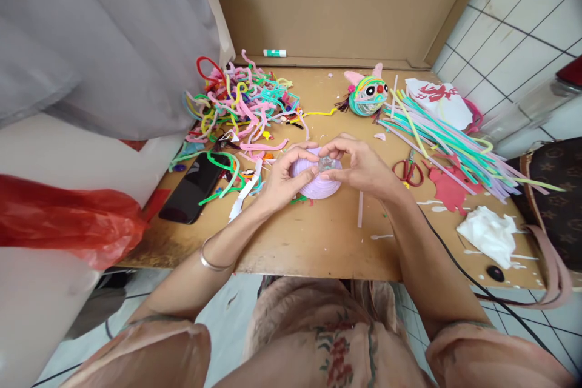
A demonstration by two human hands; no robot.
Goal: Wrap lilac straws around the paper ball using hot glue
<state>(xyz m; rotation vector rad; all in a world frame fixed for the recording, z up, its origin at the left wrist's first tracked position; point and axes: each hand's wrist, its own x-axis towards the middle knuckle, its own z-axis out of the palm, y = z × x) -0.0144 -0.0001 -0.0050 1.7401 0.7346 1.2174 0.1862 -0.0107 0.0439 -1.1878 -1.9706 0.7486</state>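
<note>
A round lilac object (318, 188), its surface ringed with coiled strands, rests on the wooden table in front of me. My left hand (293, 174) curves round its left side, thumb and fingers bent against it. From the right, my right hand (352, 163) reaches over the top, thumb and fingers closed at a small clear, shiny piece (326, 163) in the centre. The fingertips of both hands nearly meet there. Beyond the hands stands a decorated ball (367, 97) with pink ears, black-and-white eyes and a red nose.
Tangled pipe cleaners (245, 103) and a black phone (193, 189) lie left. Right are red-handled scissors (409, 171), straight pipe cleaners (454, 145), red paper (450, 187), a crumpled tissue (488, 233), a cable and a brown bag (555, 194). A glue stick (274, 53) lies at the back.
</note>
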